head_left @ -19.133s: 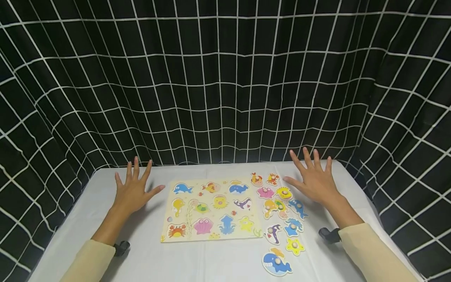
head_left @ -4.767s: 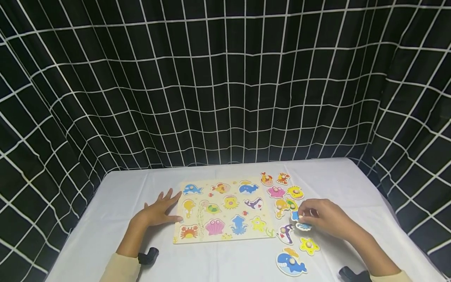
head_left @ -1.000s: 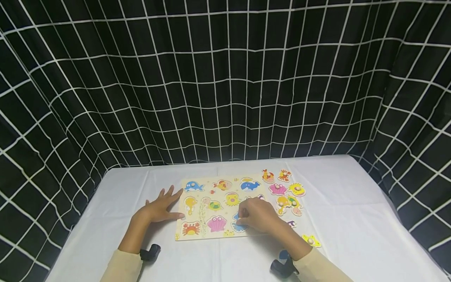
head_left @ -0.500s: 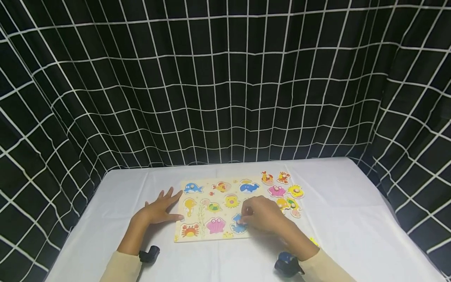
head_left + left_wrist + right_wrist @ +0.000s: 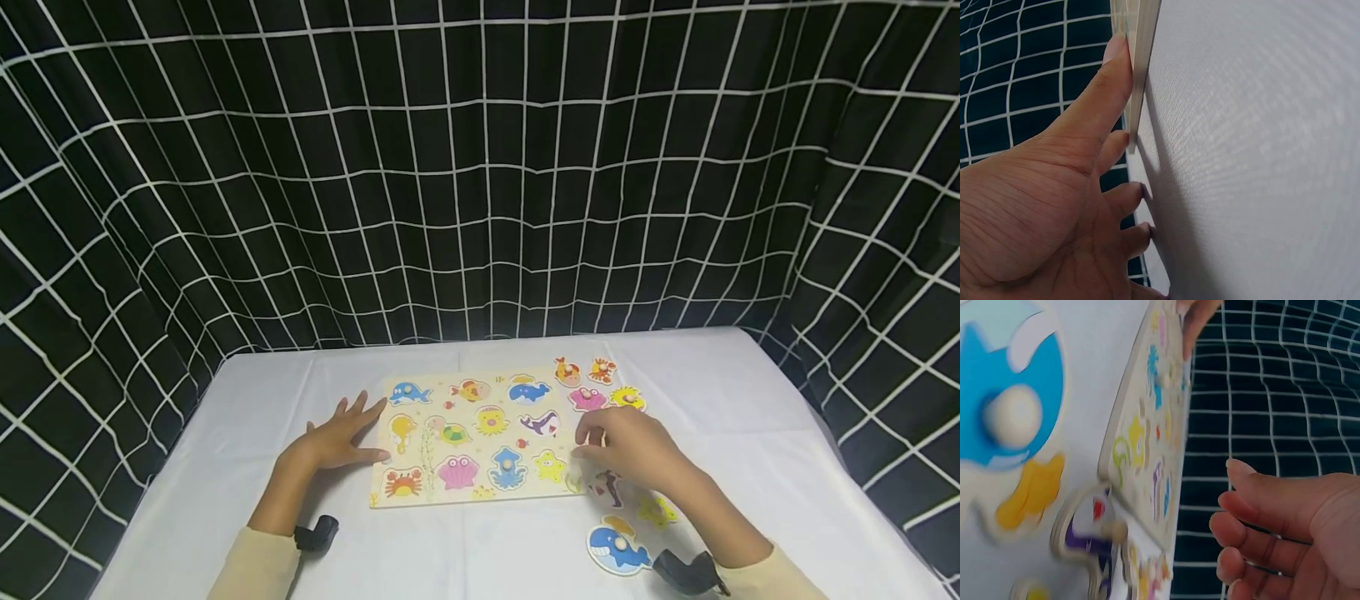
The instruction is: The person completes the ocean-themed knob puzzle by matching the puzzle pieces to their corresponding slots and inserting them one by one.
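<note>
Dolphin point(image 5: 405, 397) and squid point(image 5: 508, 475) sit in the puzzle board point(image 5: 483, 462); the whale point(image 5: 615, 554) and other pieces point(image 5: 582, 401), unplaced, lie at right. Right hand point(image 5: 628, 443) loosely curled, empty; left hand point(image 5: 333, 442), fingers spread, touches the board's edge.

we find a black curtain point(image 5: 480, 192) with a white grid pattern behind a white cloth point(image 5: 465, 554). the puzzle board point(image 5: 420, 502) is cream, printed with an orange-red crab point(image 5: 403, 483), a pink clam point(image 5: 457, 473), a yellow starfish point(image 5: 550, 467) and a green-and-yellow turtle point(image 5: 454, 433). we see blue on the squid piece point(image 5: 506, 479) and the dolphin piece point(image 5: 416, 395) — and on the large whale piece point(image 5: 630, 557), topped by an orange cloud point(image 5: 618, 523). the orca piece point(image 5: 1088, 534) shows purple, white and red — its knob point(image 5: 1115, 531) pale tan. we note beige sleeves point(image 5: 255, 567).
</note>
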Demonstrator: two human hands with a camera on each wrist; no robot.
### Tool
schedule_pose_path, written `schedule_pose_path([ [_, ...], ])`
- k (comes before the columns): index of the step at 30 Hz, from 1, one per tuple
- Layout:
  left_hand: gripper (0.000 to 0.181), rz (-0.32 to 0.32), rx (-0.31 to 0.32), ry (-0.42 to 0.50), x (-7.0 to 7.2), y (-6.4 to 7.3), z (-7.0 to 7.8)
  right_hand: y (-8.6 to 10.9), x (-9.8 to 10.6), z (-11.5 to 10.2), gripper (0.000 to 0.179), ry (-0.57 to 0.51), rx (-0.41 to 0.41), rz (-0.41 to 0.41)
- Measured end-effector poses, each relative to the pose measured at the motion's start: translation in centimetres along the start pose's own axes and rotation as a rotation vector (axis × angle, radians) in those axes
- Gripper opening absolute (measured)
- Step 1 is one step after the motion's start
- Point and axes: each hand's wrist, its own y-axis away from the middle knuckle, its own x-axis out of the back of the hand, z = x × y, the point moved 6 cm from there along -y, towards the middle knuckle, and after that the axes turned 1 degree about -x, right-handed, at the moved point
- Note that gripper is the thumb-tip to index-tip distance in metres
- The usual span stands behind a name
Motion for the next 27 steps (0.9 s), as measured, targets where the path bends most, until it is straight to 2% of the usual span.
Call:
schedule_pose_path([
  [7,0.100,0.011,0.003,-0.014,0.0,-0.1,-0.1,1.7,0.7,1.4,0.012,-0.064,0.058,-0.103],
  [12,0.100,0.003,-0.003,-0.007,-0.1,-0.2,-0.1,2.7,-0.2,1.8,0.012,-0.098,0.096,-0.233],
  [18,0.099,-0.003,-0.001,-0.002,-0.3,-0.1,-0.3,4.0,-2.2,1.9,0.016,-0.131,0.066,-0.443],
  [24,0.099,0.008,-0.006,-0.003,-0.3,-0.3,-0.4,4.5,-3.0,1.8,0.020,-0.074,-0.028,-0.499],
  [27,0.099,0.012,-0.004,-0.003,-0.1,-0.3,-0.4,4.6,-3.3,1.7,0.021,-0.042,-0.047,-0.515],
])
